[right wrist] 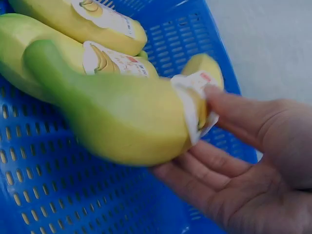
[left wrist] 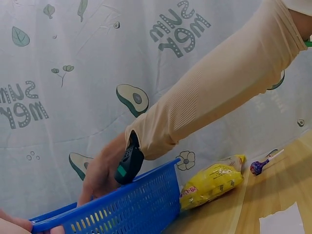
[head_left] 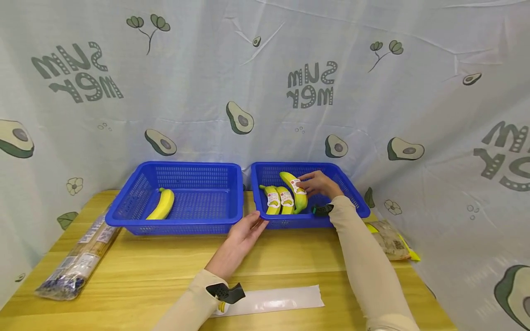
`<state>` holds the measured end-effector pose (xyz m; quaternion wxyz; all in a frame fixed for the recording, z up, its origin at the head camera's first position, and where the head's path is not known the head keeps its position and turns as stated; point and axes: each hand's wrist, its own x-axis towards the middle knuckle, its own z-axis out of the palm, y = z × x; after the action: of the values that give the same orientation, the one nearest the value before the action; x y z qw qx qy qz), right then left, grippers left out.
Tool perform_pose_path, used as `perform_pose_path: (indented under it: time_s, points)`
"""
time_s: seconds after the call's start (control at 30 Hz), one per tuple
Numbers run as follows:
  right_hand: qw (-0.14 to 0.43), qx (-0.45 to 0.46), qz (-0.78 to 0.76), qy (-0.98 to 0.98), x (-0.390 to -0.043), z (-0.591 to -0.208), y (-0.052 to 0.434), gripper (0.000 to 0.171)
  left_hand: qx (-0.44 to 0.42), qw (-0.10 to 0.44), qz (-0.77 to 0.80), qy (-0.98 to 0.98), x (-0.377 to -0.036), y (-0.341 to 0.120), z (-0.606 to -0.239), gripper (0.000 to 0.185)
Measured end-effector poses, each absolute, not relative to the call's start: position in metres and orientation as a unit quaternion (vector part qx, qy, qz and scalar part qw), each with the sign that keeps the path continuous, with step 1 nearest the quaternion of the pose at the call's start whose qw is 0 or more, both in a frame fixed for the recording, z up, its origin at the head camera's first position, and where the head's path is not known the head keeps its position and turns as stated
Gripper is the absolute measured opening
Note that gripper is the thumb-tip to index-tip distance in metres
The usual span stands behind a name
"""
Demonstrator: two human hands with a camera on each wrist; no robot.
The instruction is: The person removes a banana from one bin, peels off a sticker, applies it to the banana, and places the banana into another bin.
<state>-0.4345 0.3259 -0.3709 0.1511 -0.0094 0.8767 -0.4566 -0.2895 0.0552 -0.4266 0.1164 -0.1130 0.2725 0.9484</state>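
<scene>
Right now the right hand (head_left: 318, 183) grips a labelled banana (head_left: 295, 189) w/ curled fingers inside the right blue basket (head_left: 352, 195), next to two more bananas (head_left: 279, 201). Left hand (head_left: 247, 231), fingers relaxed, touches that basket's front rim on the table (head_left: 136, 276).

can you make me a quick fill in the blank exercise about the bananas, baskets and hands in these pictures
1. The left blue plastic mesh basket holds ____ yellow banana.
2. The right hand grips a labelled yellow banana inside the ____ blue plastic mesh basket.
3. The left hand touches the front rim of the ____ blue basket.
4. Both baskets stand on a light ____ table.

Missing words: one; right; right; wooden
</scene>
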Motion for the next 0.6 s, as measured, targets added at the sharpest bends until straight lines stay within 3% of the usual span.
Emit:
perform_pose_path:
  time_s: [0.17,0.4,0.6]
  points:
    - [0.161,0.003,-0.450,0.878,-0.4349,-0.3737,0.3292,0.055,-0.121,0.117,0.950,0.262,-0.2926,0.0572,-0.4255,0.045]
    - [0.199,0.017,-0.422,0.884,-0.4342,-0.3745,0.3280,0.058,-0.115,0.115,0.950,0.266,-0.2905,0.0560,-0.4277,0.025]
    - [0.227,0.023,-0.394,0.891,-0.4368,-0.3730,0.3218,0.060,-0.116,0.118,0.949,0.269,-0.2896,0.0546,-0.4274,0.021]
